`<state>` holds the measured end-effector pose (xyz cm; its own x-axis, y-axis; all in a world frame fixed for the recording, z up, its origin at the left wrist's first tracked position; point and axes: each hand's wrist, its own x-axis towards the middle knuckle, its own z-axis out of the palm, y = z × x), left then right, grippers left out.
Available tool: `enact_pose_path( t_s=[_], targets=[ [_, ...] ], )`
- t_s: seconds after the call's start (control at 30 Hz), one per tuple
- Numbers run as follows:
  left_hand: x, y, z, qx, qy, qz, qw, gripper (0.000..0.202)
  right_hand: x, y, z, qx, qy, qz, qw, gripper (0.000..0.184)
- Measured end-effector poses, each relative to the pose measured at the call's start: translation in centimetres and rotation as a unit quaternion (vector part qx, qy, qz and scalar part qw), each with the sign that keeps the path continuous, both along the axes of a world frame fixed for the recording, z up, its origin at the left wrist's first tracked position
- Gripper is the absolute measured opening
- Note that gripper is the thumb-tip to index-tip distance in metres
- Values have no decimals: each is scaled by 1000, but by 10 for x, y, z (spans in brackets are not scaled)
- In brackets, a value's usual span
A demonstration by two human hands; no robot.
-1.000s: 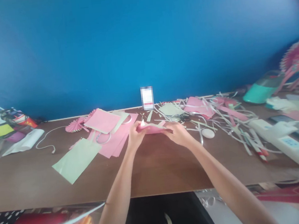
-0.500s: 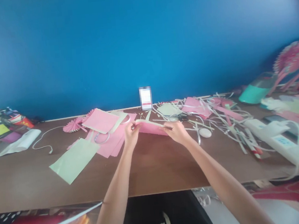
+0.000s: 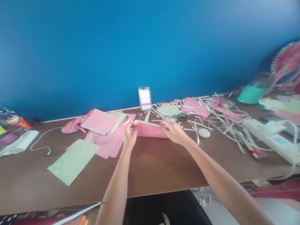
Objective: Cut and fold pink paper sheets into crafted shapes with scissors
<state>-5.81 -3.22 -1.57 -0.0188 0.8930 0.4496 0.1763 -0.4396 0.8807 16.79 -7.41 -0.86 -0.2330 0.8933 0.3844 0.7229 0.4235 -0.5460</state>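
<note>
- While both forearms extend forward over the brown desk, the left hand and the right hand hold one pink paper sheet between them.
- Left grip: thumb and fingers are closed in a pinch on the sheet's left end, near the upper edge.
- Right grip: thumb and fingers are likewise pinched together, on the right end.
- Sheet position: in front of the person, spanning the space between the hands, with a pale band along its top edge. From where I stand, I cannot tell whether its lower edge touches the desk.
- Left of the left hand: overlapping pink sheets, a silvery ring lying on them, and a light green sheet nearer the person. A pink pleated rosette lies beside the stack.
- Right of the right hand: a white oval object, then tangled pale strips and a white power strip.
- Beyond the hands: a small upright panel, its face blurred, before the blue wall.
</note>
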Motion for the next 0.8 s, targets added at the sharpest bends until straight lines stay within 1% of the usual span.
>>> enact_pose_path(
  t_s=[0.1,0.2,0.33,0.4,0.53,0.63,0.73,0.8],
  targets=[
    [-1,1,-3,5,17,-9,1000,35,-1,-1,0,-12,-69,-16,997,24],
    [1,0,-5,15,33,-6,999,33,-5,-3,-1,3,-122,-45,991,27],
    [3,-1,-7,24,42,13,999,34,-9,-3,-2,17,-142,-75,987,29],
    [3,-1,-7,19,56,7,998,35,-8,-1,-3,18,-130,-82,988,30],
    [0,0,-9,0,89,-18,996,33,-1,2,-3,20,-95,-43,994,27],
    [-2,2,-10,3,84,-8,996,32,4,2,-1,15,-81,-13,996,24],
    [-3,3,-12,3,80,-4,997,35,3,2,0,25,-81,-4,996,22],
    [-3,3,-14,-4,76,-6,997,39,3,2,-1,27,-91,-11,995,22]
  ],
)
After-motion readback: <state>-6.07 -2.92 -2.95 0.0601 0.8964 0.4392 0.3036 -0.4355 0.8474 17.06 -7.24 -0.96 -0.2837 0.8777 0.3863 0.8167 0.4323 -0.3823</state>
